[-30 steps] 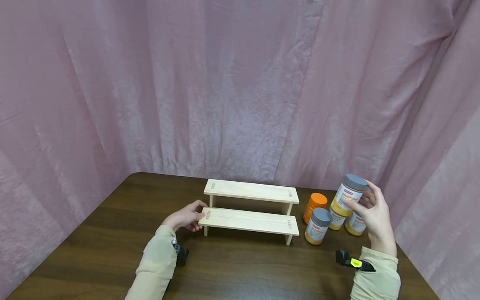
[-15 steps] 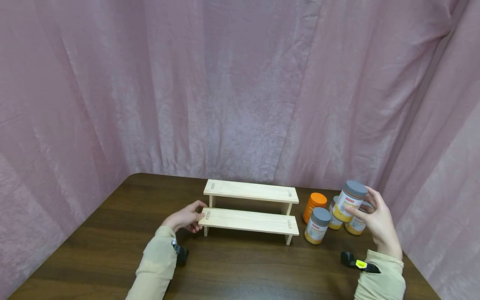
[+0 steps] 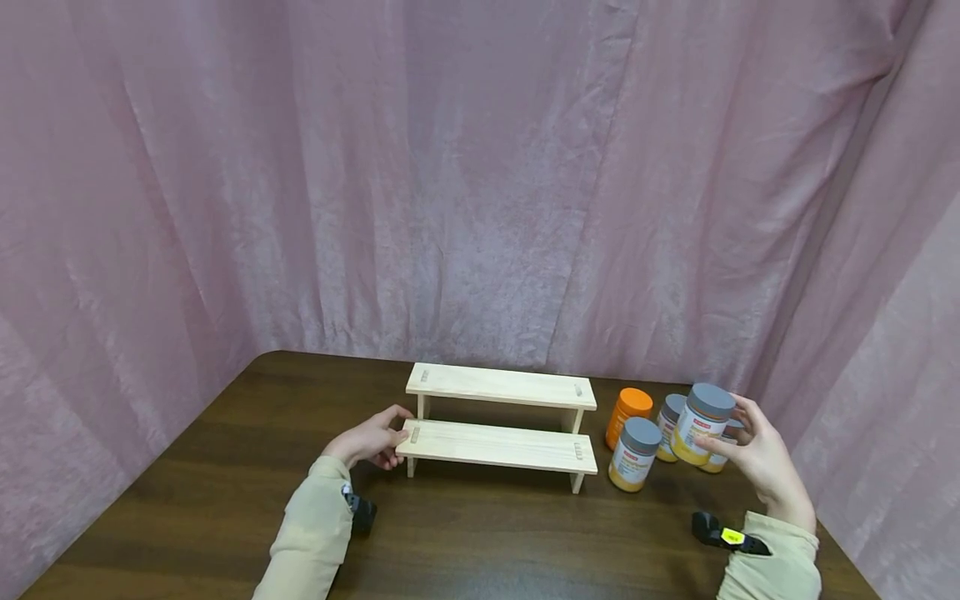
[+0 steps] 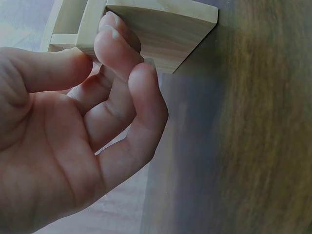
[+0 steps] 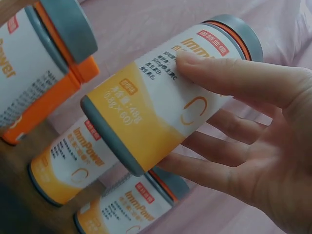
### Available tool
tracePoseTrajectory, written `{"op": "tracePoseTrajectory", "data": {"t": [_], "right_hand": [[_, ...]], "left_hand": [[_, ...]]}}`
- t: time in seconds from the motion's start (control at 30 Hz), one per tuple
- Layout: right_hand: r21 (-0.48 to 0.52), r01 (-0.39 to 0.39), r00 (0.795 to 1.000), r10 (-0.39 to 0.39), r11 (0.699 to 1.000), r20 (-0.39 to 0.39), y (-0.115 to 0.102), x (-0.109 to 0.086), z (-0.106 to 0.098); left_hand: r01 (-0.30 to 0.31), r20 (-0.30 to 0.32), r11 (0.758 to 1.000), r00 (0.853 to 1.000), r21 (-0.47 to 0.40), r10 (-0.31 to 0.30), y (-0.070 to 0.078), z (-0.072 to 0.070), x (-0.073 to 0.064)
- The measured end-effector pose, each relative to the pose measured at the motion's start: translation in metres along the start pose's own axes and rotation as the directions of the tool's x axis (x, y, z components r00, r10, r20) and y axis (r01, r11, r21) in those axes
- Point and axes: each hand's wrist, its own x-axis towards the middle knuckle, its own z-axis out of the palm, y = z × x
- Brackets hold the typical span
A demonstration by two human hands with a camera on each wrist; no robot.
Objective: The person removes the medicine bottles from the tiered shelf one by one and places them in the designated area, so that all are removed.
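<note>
A two-tier pale wooden rack [image 3: 498, 446] stands on the dark table. My left hand [image 3: 367, 440] pinches the left end of its lower board, thumb on top and fingers curled beneath; the left wrist view shows the board's end [image 4: 165, 29] at the fingertips. On the right, my right hand [image 3: 759, 457] grips a supplement bottle [image 3: 701, 427] with a grey lid and a white and yellow label. In the right wrist view this bottle [image 5: 156, 97] is tilted, with the thumb across its label and the fingers behind. It hangs among similar bottles and overlaps one of them.
Right of the rack stand a grey-lidded bottle [image 3: 633, 454] in front, another [image 3: 670, 429] behind it, one [image 3: 717, 457] partly hidden by the held bottle, and an orange bottle [image 3: 628, 415]. A pink curtain [image 3: 480, 183] hangs behind the wooden table [image 3: 480, 542].
My right hand has lowered the held bottle and shifted slightly right, uncovering more of the bottle behind it. The left hand keeps its hold on the rack.
</note>
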Motion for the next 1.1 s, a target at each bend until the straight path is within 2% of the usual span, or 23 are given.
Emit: {"op": "tracePoseTrajectory", "data": {"t": [0.17, 0.33, 0.43, 0.63, 0.8, 1.1], "right_hand": [[-0.007, -0.023, 0.998, 0.023, 1.0, 0.067, 0.008, -0.002, -0.001], [-0.046, -0.065, 0.983, 0.072, 0.997, 0.169, 0.018, -0.005, -0.002], [-0.062, -0.052, 0.976, 0.064, 0.997, 0.207, 0.024, -0.004, -0.002], [-0.043, -0.039, 0.97, 0.048, 0.998, 0.238, 0.035, -0.003, 0.0], [-0.014, -0.054, 0.968, 0.056, 0.998, 0.245, 0.041, -0.004, 0.002], [0.039, -0.032, 0.961, 0.02, 0.999, 0.276, 0.053, -0.008, 0.011]], "left_hand": [[0.001, 0.003, 1.0, 1.0, -0.004, -0.001, -0.002, -0.001, 0.001], [-0.001, 0.012, 1.0, 1.0, -0.004, 0.001, -0.001, -0.003, 0.002], [-0.009, 0.015, 1.0, 1.0, -0.005, 0.009, 0.0, -0.003, 0.002], [-0.018, 0.024, 1.0, 1.0, -0.003, 0.018, 0.003, -0.002, 0.002], [-0.009, 0.019, 1.0, 1.0, 0.0, 0.009, 0.003, -0.001, 0.003], [0.005, 0.003, 1.0, 1.0, 0.005, -0.005, -0.001, -0.002, 0.003]]}}
